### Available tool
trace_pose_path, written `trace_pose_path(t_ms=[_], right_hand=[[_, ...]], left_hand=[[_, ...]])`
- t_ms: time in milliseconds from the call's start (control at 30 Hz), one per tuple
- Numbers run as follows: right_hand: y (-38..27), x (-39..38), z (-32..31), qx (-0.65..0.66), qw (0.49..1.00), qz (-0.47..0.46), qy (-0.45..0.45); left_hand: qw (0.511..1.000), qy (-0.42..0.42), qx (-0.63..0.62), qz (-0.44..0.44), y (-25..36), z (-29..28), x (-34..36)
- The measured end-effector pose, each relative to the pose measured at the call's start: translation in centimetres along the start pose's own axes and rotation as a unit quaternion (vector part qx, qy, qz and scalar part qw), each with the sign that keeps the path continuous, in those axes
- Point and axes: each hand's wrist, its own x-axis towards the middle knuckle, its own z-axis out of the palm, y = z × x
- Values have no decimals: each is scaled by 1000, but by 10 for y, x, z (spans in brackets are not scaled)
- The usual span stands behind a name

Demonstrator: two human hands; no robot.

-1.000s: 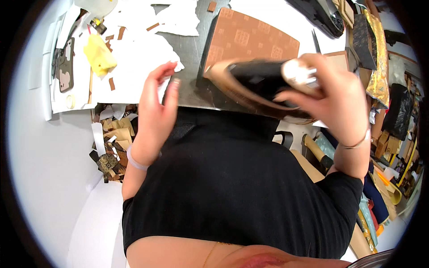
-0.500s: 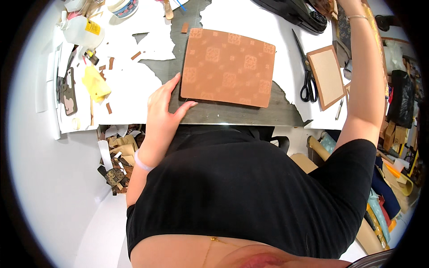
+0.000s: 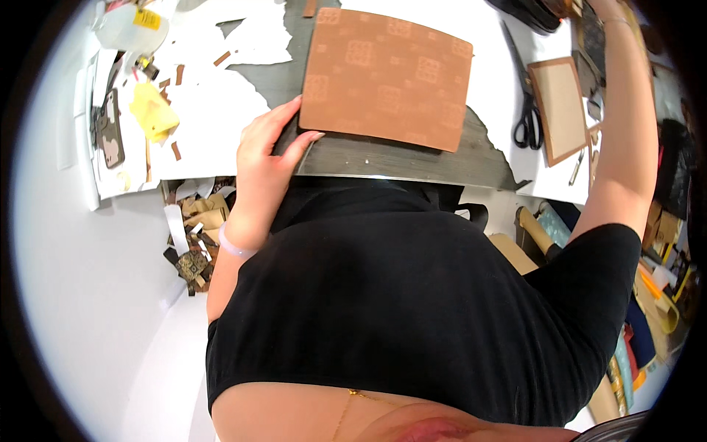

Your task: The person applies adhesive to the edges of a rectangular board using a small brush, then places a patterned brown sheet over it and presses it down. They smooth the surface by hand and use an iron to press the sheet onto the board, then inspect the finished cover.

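A brown panel (image 3: 384, 81) with a tone-on-tone square pattern lies on the dark grey work board (image 3: 353, 158) in front of me. My left hand (image 3: 265, 140) is beside its lower left corner. The fingertips touch the panel's left edge, and the thumb is stretched apart near the lower edge; nothing is gripped. My right arm reaches far to the upper right. Only the wrist end of my right hand (image 3: 607, 9) shows at the top edge, so its fingers and anything in them are hidden. Nearest that forearm lies a beige panel with a brown border (image 3: 561, 110).
Black scissors (image 3: 528, 110) lie right of the brown panel. To the left are a yellow cloth (image 3: 153, 110), a phone (image 3: 110, 131), a translucent bottle (image 3: 132, 28) and brown scraps on white paper. Offcuts (image 3: 195, 254) fill a spot below the table's left edge.
The view has shifted, so the table and its things sit higher in the picture. My left hand stays at the brown panel's edge; my right arm is still stretched to the upper right.
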Motion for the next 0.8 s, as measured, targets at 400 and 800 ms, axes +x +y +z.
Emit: trace_pose_path(t_ms=[400,800], right_hand=[[21,-6,-16,-49,998,27,-26],[-110,-367,111,-102,988,94,64]], left_hand=[[997,-27,-60,-44,1,4,5],[988,-18,-105,-110,-6,8,-3]])
